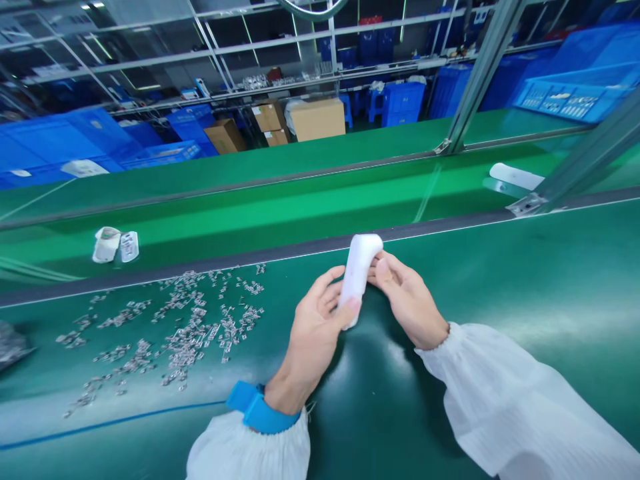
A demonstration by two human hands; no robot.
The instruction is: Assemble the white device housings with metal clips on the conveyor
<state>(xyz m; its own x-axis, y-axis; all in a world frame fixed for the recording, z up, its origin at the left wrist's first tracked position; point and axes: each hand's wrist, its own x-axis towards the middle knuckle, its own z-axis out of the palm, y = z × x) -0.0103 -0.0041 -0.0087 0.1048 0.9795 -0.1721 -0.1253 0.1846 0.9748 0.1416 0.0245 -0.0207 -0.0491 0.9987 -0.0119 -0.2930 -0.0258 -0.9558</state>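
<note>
A white plastic housing (358, 267), bent at the top like a pistol-shaped device, is held up over the green bench. My left hand (320, 327) grips its lower part, the thumb lying across the near face. At the upper right end, my right hand (403, 293) pinches the bent head with thumb and fingers. A blue wrist strap (263, 410) circles my left wrist. Many small metal clips (193, 333) lie scattered on the bench to the left of my hands.
Beyond the dark bench edge runs a green belt (260, 227) carrying white plastic parts (107, 245) at left and a white piece (515, 177) at right. A metal post (585, 147) rises at right. A blue cord (115, 421) crosses the bench. A clear bag (13, 345) lies far left.
</note>
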